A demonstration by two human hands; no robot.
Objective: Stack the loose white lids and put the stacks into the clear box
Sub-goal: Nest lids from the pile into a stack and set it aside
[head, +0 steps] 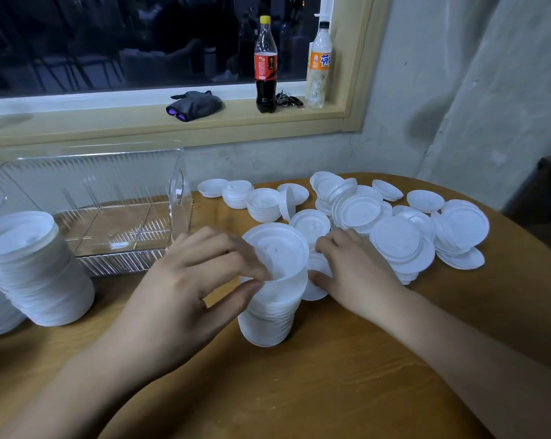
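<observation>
In the centre of the frame the stack of white lids (269, 312) stands upright on the table (331, 375), long axis vertical, hollow sides up. The left hand (185, 289) pinches the top lid (275, 251) at its near rim between thumb and forefinger. The right hand (353, 270) touches a lid just right of the stack; whether it grips it is unclear. At middle left, the clear box (109, 201) shows its dividers, and a tall stack (36, 267) hides its left corner. Loose lids (394, 223) lie at the right.
</observation>
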